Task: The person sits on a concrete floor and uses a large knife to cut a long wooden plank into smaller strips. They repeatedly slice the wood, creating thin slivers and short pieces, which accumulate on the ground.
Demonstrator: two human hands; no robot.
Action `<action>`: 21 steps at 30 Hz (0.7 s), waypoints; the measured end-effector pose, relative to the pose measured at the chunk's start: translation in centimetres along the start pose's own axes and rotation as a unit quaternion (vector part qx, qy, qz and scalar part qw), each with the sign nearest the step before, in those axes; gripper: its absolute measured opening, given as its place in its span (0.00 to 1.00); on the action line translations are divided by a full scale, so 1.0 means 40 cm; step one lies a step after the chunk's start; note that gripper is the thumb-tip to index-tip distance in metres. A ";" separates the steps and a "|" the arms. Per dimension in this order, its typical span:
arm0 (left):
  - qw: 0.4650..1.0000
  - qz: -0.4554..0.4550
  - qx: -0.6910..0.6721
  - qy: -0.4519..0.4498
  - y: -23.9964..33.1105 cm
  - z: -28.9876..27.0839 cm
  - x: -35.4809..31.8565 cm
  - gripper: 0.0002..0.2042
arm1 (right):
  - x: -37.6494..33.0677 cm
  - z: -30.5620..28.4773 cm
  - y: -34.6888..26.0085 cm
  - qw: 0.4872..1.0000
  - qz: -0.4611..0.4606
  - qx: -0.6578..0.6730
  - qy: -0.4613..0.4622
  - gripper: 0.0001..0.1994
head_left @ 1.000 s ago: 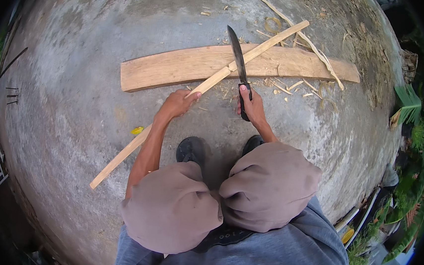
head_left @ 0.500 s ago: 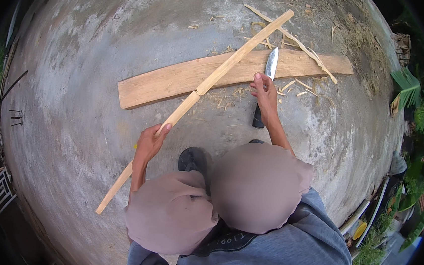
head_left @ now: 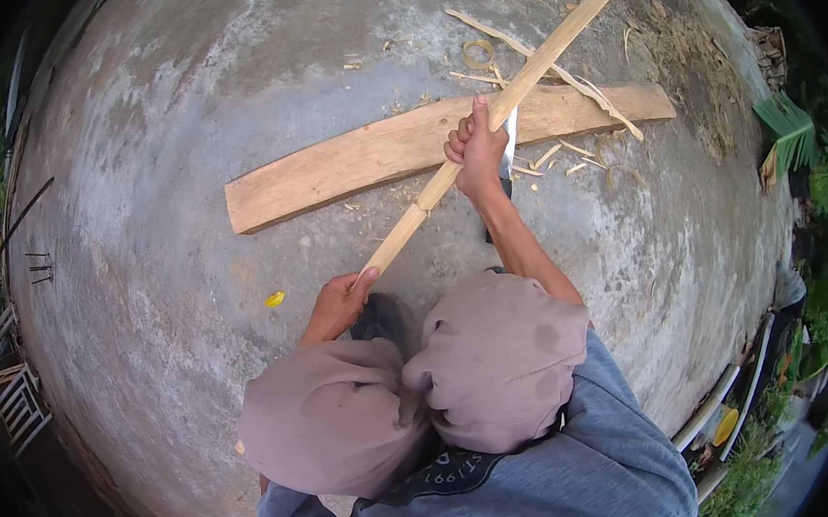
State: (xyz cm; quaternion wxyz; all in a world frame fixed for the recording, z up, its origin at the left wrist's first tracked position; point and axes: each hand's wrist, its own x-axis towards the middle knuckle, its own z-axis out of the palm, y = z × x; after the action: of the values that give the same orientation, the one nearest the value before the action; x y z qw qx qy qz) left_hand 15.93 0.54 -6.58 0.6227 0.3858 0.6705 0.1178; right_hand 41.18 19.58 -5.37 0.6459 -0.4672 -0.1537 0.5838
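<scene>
A long pale bamboo strip [head_left: 547, 57] with a notched joint runs slantwise from my lap up to the far right. My left hand [head_left: 338, 301] is closed around its lower part, thumb lying along the top. Further up, above the joint, my right hand [head_left: 479, 152] wraps its fingers round the same strip. Beneath the strip a thick wooden plank [head_left: 344, 161] lies across the concrete. A knife [head_left: 510, 149] with a bright blade and black handle rests against the plank, partly covered by my right hand and forearm. The strip's near end is mostly hidden behind my knee.
Thin split strips [head_left: 583, 85] lie across the plank's right part. Curled shavings [head_left: 625, 168] and small slivers [head_left: 546, 155] are scattered around it. A yellow leaf [head_left: 275, 298] is on the concrete floor [head_left: 143, 237] at left. Green plants [head_left: 793, 143] border the right side.
My right hand has moved left from beside the knife and closed on the bamboo strip. The strip and my left hand have shifted right, the strip's far end going farther away.
</scene>
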 end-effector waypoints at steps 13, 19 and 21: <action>0.979 0.026 0.198 0.047 0.032 -0.056 0.022 0.32 | 0.003 -0.014 0.035 0.998 0.063 0.004 -0.006 0.29; 0.991 0.131 0.009 0.022 0.091 -0.048 0.012 0.30 | 0.060 -0.082 -0.021 0.894 0.182 0.409 -0.039 0.29; 0.988 0.149 -0.036 0.007 0.134 -0.041 0.011 0.29 | 0.034 -0.044 -0.055 0.862 0.191 0.463 -0.073 0.29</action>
State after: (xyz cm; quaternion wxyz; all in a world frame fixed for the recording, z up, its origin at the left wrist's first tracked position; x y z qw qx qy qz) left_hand 16.43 4.98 -3.18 0.6072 0.4576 0.6053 0.2357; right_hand 44.21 20.30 -5.03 0.6509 -0.0906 0.1802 0.7319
